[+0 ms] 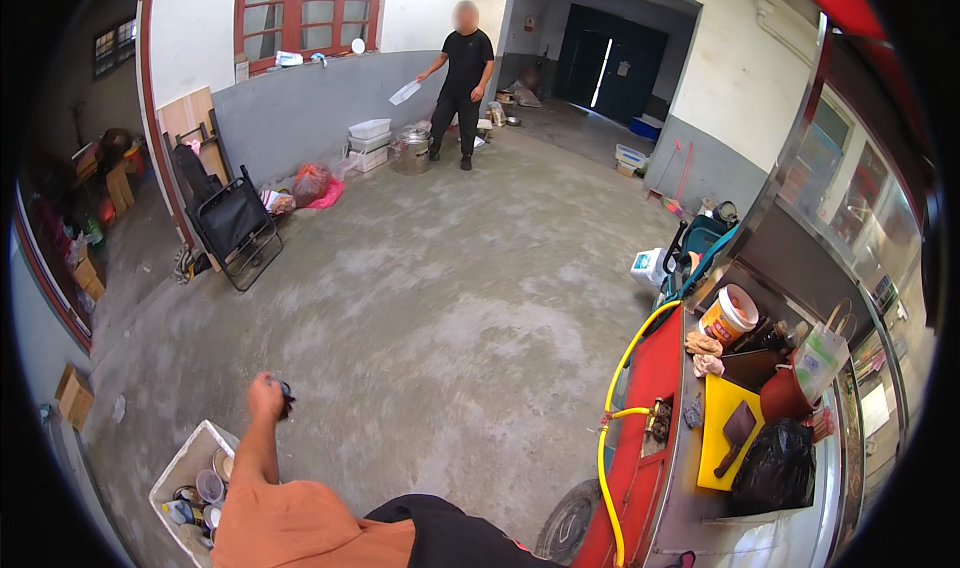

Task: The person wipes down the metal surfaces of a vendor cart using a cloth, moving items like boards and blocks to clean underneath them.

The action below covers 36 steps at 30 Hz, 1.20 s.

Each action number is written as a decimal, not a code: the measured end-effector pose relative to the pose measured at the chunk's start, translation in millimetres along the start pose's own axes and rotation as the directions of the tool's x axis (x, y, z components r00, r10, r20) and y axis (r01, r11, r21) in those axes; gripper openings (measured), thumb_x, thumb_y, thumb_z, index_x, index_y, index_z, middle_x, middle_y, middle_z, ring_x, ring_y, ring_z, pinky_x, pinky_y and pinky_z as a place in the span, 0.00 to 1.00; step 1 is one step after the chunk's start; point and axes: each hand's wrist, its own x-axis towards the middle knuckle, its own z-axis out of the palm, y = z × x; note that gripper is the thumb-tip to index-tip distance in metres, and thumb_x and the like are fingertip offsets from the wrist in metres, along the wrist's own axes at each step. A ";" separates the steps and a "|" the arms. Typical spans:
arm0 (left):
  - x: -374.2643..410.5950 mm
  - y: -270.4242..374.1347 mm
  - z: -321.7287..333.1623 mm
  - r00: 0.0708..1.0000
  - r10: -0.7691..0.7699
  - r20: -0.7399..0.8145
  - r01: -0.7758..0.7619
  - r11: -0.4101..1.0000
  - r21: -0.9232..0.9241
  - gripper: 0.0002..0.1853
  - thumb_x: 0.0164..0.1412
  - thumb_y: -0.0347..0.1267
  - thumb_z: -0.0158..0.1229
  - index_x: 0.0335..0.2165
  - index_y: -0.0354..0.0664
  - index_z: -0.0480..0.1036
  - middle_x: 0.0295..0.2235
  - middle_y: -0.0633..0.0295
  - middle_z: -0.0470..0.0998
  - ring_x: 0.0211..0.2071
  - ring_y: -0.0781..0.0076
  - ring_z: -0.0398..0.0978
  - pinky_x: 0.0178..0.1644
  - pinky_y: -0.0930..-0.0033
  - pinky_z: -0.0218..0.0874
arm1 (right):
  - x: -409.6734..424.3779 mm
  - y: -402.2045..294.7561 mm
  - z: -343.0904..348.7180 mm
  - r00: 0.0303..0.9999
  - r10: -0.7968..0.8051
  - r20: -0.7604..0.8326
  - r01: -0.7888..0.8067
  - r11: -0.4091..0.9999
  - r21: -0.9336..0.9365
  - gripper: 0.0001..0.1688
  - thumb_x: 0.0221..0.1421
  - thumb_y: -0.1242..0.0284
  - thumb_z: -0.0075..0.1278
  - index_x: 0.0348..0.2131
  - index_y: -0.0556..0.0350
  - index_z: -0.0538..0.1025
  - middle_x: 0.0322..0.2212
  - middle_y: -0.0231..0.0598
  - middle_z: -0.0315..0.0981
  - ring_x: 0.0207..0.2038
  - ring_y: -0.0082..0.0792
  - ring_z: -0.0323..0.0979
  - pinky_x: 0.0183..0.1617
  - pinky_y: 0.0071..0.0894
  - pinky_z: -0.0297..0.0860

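My left hand (265, 397) is stretched forward over the concrete floor, its fingers around a small black object (284, 401) that I cannot identify. Below the forearm stands a white foam box (174, 472), partly hidden by my orange sleeve. Inside it are bottles, jars and a clear plastic tub (210, 485). My right hand is out of view. On the right, a red food cart (654, 388) has a steel top. A yellow cutting board (720, 459) lies there under a cleaver (739, 427), beside a black plastic bag (776, 467).
A person in black (466, 65) stands by the far wall holding a white tray (405, 92). Near them are a metal pot (412, 152) and stacked white bins (369, 142). A folding chair (234, 223) leans at left. A yellow hose (604, 463) runs along the cart above a wheel (568, 527).
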 end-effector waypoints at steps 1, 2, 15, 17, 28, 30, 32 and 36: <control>27.4 -48.2 21.9 0.989 0.146 0.028 -0.149 0.980 0.135 0.14 0.49 0.31 0.52 0.37 0.40 0.74 0.31 0.46 0.76 0.34 0.55 0.76 0.38 0.59 0.66 | 2.5 -0.1 4.5 1.000 -0.005 0.009 0.005 1.000 0.025 0.22 0.42 0.64 0.57 0.38 0.54 0.75 0.38 0.47 0.71 0.42 0.44 0.67 0.48 0.38 0.63; 25.8 -67.4 43.1 0.975 0.211 0.066 -0.219 0.958 0.183 0.12 0.48 0.31 0.52 0.33 0.40 0.76 0.30 0.47 0.76 0.33 0.54 0.76 0.39 0.60 0.65 | 3.3 0.9 6.5 1.000 -0.005 0.007 0.005 0.999 0.041 0.21 0.42 0.64 0.57 0.38 0.54 0.75 0.38 0.47 0.71 0.42 0.44 0.67 0.48 0.38 0.63; -80.1 -73.9 139.8 0.755 0.075 0.651 -0.327 0.904 0.275 0.16 0.45 0.38 0.52 0.34 0.47 0.77 0.32 0.53 0.78 0.35 0.57 0.76 0.42 0.63 0.65 | 17.3 43.1 35.1 0.997 0.039 -0.065 -0.023 0.974 0.227 0.21 0.39 0.67 0.59 0.36 0.54 0.75 0.34 0.47 0.72 0.38 0.44 0.69 0.45 0.38 0.65; -81.1 -66.6 138.7 0.734 0.079 0.675 -0.338 0.904 0.262 0.17 0.45 0.39 0.52 0.34 0.47 0.77 0.31 0.53 0.78 0.35 0.57 0.76 0.41 0.62 0.65 | 21.3 55.6 42.9 0.996 0.039 -0.084 -0.016 0.965 0.263 0.20 0.38 0.67 0.59 0.35 0.54 0.75 0.33 0.47 0.73 0.38 0.44 0.69 0.44 0.38 0.66; -84.8 -73.1 143.9 0.707 0.077 0.703 -0.388 0.874 0.294 0.17 0.44 0.39 0.53 0.35 0.46 0.76 0.32 0.52 0.77 0.36 0.56 0.75 0.42 0.63 0.65 | 36.7 93.4 69.0 0.991 0.110 -0.075 -0.086 0.959 0.269 0.22 0.37 0.65 0.59 0.36 0.49 0.75 0.35 0.47 0.73 0.40 0.46 0.69 0.46 0.40 0.65; -85.7 -73.0 145.3 0.703 0.074 0.707 -0.387 0.875 0.292 0.17 0.45 0.39 0.53 0.35 0.46 0.76 0.33 0.52 0.77 0.36 0.57 0.75 0.42 0.63 0.65 | 29.5 75.5 52.0 0.991 0.127 -0.045 -0.112 0.963 0.245 0.22 0.38 0.64 0.59 0.37 0.49 0.75 0.36 0.47 0.72 0.40 0.46 0.68 0.47 0.39 0.64; -83.5 -78.4 151.4 0.692 0.067 0.718 -0.374 0.885 0.278 0.17 0.45 0.39 0.53 0.35 0.46 0.77 0.32 0.52 0.77 0.36 0.57 0.75 0.43 0.63 0.65 | 22.5 63.2 39.4 0.989 0.146 -0.023 -0.138 0.966 0.220 0.22 0.38 0.64 0.59 0.37 0.49 0.75 0.36 0.47 0.72 0.41 0.46 0.68 0.47 0.39 0.64; -81.6 -81.8 163.3 0.674 0.110 0.730 -0.426 0.866 0.262 0.16 0.45 0.38 0.53 0.33 0.45 0.77 0.29 0.54 0.78 0.32 0.60 0.76 0.39 0.64 0.66 | 13.5 45.0 22.8 0.983 0.184 0.016 -0.184 0.965 0.184 0.22 0.40 0.63 0.58 0.38 0.49 0.75 0.38 0.47 0.71 0.43 0.45 0.67 0.49 0.39 0.63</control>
